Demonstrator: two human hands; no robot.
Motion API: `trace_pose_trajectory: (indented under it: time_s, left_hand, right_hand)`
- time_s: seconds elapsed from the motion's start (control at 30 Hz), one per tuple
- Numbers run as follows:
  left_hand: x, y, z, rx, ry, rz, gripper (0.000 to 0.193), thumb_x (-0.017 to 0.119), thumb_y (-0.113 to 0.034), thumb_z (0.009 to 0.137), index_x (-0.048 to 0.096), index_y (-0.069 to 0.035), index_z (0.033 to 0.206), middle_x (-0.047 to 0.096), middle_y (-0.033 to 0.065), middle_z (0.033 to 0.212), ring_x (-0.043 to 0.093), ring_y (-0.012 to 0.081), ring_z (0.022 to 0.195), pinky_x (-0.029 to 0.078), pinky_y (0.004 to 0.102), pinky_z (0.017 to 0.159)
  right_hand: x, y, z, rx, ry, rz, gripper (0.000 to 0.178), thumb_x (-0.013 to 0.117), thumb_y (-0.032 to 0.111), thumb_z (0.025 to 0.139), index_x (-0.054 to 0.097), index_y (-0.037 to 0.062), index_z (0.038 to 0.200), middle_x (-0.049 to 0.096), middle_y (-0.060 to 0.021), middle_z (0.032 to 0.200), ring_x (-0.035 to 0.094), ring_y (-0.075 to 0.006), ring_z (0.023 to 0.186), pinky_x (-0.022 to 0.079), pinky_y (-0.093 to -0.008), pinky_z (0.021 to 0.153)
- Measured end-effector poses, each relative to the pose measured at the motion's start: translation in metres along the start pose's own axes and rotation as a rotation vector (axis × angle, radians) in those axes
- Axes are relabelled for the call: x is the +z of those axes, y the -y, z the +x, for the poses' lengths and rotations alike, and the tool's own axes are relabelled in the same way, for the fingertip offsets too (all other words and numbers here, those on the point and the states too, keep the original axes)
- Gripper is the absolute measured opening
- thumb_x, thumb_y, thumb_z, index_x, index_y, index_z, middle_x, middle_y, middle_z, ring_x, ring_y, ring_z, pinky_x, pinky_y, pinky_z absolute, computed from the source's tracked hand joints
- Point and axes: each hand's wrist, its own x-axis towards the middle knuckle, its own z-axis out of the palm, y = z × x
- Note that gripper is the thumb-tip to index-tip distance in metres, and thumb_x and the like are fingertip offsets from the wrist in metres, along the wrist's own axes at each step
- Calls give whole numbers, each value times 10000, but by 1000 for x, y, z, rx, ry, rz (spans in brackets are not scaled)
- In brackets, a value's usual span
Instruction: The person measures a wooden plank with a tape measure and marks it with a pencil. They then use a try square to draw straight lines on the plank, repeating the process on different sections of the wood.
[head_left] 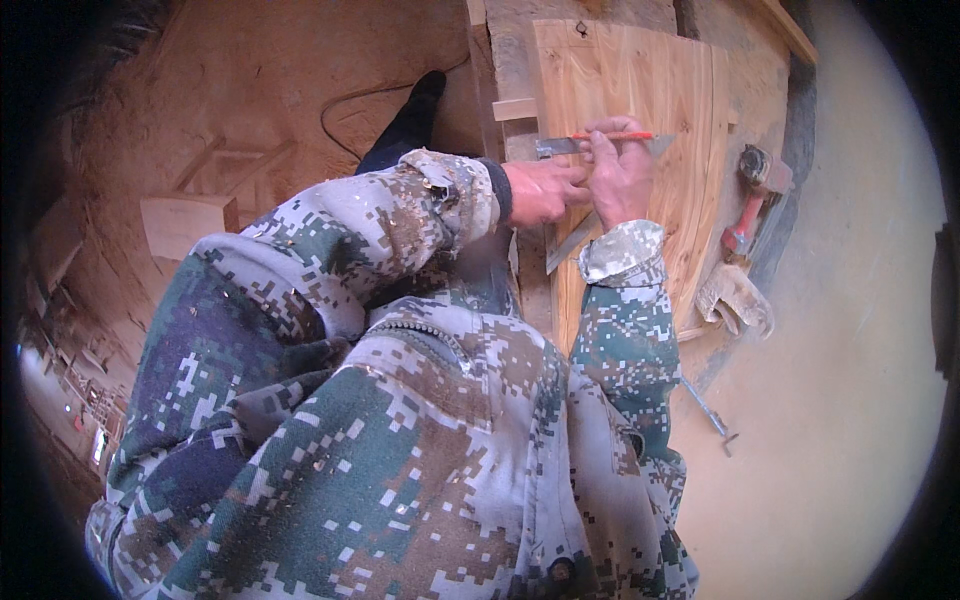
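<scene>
A pale wooden panel (690, 110) with visible grain lies ahead of me, right of centre. Over its left part, my right hand (622, 180) grips a red-orange pencil (640, 135), which lies crosswise over a flat metal straightedge (556, 147). My left hand (540, 192) comes in from the left with its fingers curled, meeting the right hand's fingers at the panel's edge. Below the hands, a slanting metal strip (572, 245) rests on the wood; whether it joins the straightedge is hidden. What the left fingertips press or hold cannot be made out.
A red-handled power tool (752, 200) lies right of the panel, near a crumpled pale item (735, 300). Lower right is a thin metal rod tool (710, 415). On the dusty floor at left are a wooden block (190, 225) and a dark cord (345, 97).
</scene>
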Motion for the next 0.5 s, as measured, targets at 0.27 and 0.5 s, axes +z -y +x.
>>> trace_pose_trajectory:
  time_s: [0.27, 0.5]
  left_hand:
    - [-1, -7, 0, 40, -81, 65, 209, 679, -152, 602, 783, -103, 776, 641, 72, 1237, 516, 305, 1205, 422, 486, 994]
    - [-4, -11, 0, 84, -121, 181, 169, 680, -159, 599, 776, -124, 733, 620, 55, 1267, 539, 273, 1139, 452, 442, 871]
  right_hand:
    - [-4, 6, -6, -78, -2, -90, 69, 558, 6, 943, 595, 18, 1001, 678, -84, 891, 654, -143, 779, 535, -284, 714]
    - [-1, 14, -13, -123, 65, -116, 42, 597, 29, 899, 600, 17, 940, 666, -137, 814, 696, -231, 777, 542, -347, 712]
